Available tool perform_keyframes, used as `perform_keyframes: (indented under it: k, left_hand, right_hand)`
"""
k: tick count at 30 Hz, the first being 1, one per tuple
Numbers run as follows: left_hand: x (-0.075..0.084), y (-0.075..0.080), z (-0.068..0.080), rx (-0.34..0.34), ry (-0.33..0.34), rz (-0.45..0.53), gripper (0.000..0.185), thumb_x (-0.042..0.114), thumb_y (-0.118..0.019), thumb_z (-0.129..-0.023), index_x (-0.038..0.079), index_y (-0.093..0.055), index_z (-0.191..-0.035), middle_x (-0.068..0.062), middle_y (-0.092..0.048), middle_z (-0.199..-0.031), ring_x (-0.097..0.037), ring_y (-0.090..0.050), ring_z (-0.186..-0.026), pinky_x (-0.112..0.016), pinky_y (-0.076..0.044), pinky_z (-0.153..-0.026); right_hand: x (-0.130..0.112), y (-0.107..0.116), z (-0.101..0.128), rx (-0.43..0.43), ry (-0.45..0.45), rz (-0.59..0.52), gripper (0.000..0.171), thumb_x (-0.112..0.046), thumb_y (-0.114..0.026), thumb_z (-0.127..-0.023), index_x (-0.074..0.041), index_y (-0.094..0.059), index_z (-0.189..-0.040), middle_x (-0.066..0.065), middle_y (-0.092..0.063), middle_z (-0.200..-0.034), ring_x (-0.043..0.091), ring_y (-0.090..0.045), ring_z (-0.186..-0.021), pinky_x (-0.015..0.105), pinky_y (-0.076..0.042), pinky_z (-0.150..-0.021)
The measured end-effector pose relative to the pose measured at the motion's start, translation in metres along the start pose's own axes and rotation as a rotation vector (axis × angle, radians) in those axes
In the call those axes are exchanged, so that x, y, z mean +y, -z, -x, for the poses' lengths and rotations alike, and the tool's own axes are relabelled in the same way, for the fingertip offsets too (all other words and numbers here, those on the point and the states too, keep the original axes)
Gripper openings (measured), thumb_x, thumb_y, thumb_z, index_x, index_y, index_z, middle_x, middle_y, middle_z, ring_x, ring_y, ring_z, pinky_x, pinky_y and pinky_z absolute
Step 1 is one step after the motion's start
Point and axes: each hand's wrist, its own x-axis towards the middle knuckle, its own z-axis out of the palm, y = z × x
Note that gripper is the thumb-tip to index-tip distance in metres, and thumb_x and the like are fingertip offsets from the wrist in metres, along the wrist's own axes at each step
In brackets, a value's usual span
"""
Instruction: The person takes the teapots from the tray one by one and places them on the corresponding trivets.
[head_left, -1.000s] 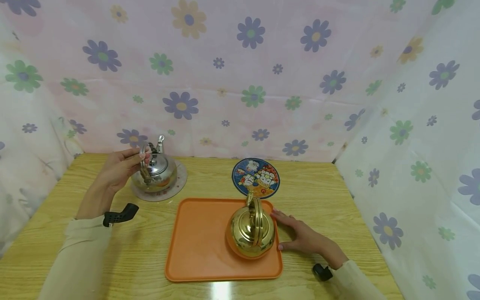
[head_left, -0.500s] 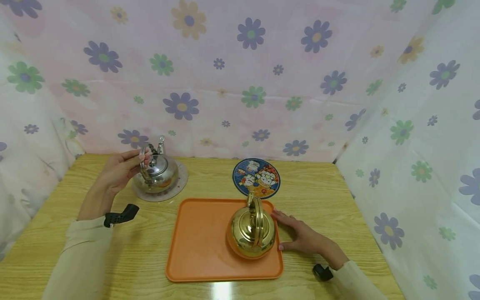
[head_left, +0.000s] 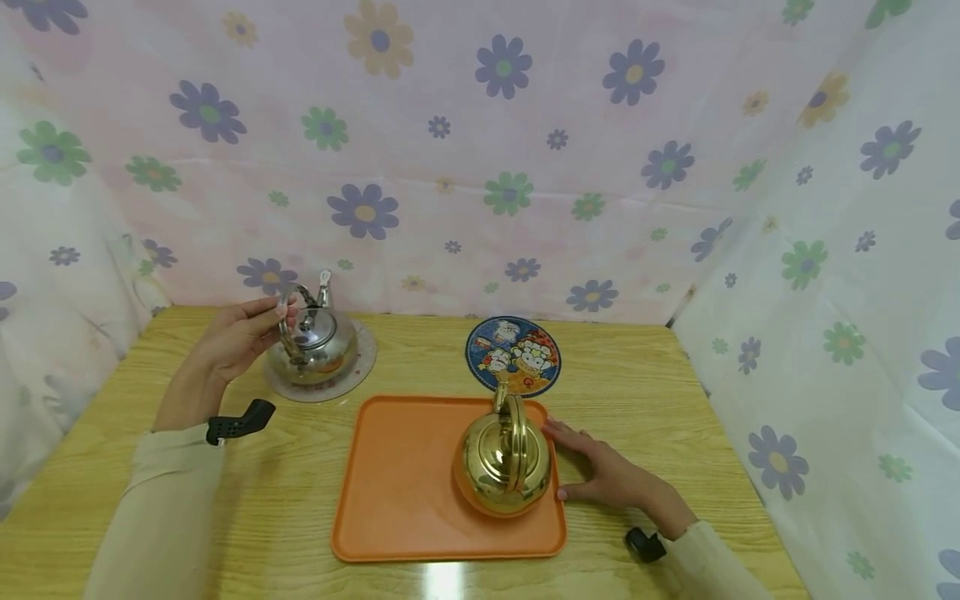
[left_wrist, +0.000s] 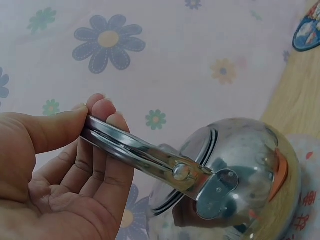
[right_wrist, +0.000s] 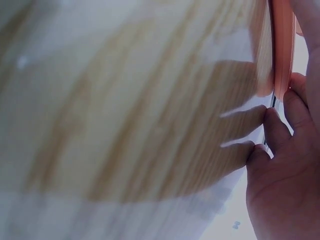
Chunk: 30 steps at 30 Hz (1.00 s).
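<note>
A silver kettle (head_left: pixel 313 342) stands on a pale round coaster (head_left: pixel 351 373) at the back left of the wooden table. My left hand (head_left: pixel 236 337) pinches its metal handle (left_wrist: pixel 145 157) between thumb and fingers. A gold kettle (head_left: pixel 501 460) sits at the right side of an orange tray (head_left: pixel 397 483). My right hand (head_left: pixel 600 471) lies flat on the table beside the tray's right rim (right_wrist: pixel 281 50), fingers straight and touching the rim.
A round blue coaster with cartoon figures (head_left: pixel 513 354) lies behind the tray. Flowered cloth walls (head_left: pixel 480 158) close in the back and both sides. Bare wood (head_left: pixel 637 375) shows right of the tray and along the front edge.
The silver kettle's handle has tilted slightly in my left hand. The right hand and the gold kettle have stayed still.
</note>
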Motion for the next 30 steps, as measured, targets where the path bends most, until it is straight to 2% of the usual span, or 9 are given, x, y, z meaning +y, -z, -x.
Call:
perform_keyframes:
  k: [8,16,26,29,30]
  left_hand:
    - [0.003,0.002,0.004,-0.027,-0.006,0.045,0.021,0.006,-0.052,-0.105,0.015,-0.070,-0.111,0.005,-0.075,-0.108,-0.007,-0.071,-0.096,-0.019,-0.057,-0.083]
    - [0.002,-0.001,0.004,0.002,-0.016,0.049,0.020,0.006,-0.052,-0.105,0.011,-0.071,-0.109,0.003,-0.074,-0.105,-0.008,-0.071,-0.093,-0.020,-0.058,-0.083]
    - [0.001,0.000,0.010,0.029,-0.015,0.055,0.021,0.006,-0.054,-0.104,0.016,-0.072,-0.108,0.003,-0.073,-0.105,-0.008,-0.071,-0.095,-0.019,-0.058,-0.083]
    - [0.001,0.000,0.011,0.049,-0.021,0.032,0.017,0.007,-0.054,-0.105,0.007,-0.063,-0.119,0.006,-0.073,-0.105,-0.006,-0.070,-0.095,-0.018,-0.057,-0.082]
    - [0.001,0.000,0.011,0.058,-0.024,0.018,0.025,0.007,-0.054,-0.105,0.002,-0.058,-0.129,0.007,-0.073,-0.105,-0.005,-0.070,-0.095,-0.018,-0.057,-0.082]
  right_hand:
    - [-0.001,-0.002,0.000,-0.005,0.005,0.004,0.092,-0.040,-0.079,-0.088,-0.018,-0.029,-0.162,0.008,-0.019,-0.170,0.037,-0.016,-0.155,0.068,-0.009,-0.120]
    - [-0.005,0.001,0.001,0.006,0.011,0.031,0.093,-0.040,-0.079,-0.087,-0.016,-0.030,-0.162,0.010,-0.020,-0.169,0.038,-0.017,-0.155,0.068,-0.011,-0.120]
    - [-0.005,0.000,0.002,0.011,-0.002,0.035,0.092,-0.040,-0.080,-0.087,-0.017,-0.031,-0.162,0.011,-0.020,-0.169,0.039,-0.017,-0.155,0.068,-0.011,-0.120]
    - [-0.005,-0.001,0.002,0.008,0.003,0.033,0.092,-0.040,-0.079,-0.088,-0.018,-0.031,-0.162,0.010,-0.021,-0.169,0.039,-0.017,-0.155,0.068,-0.011,-0.120]
    - [-0.005,0.000,0.002,0.007,0.005,0.034,0.092,-0.040,-0.079,-0.088,-0.018,-0.030,-0.162,0.010,-0.021,-0.169,0.039,-0.017,-0.155,0.069,-0.011,-0.120]
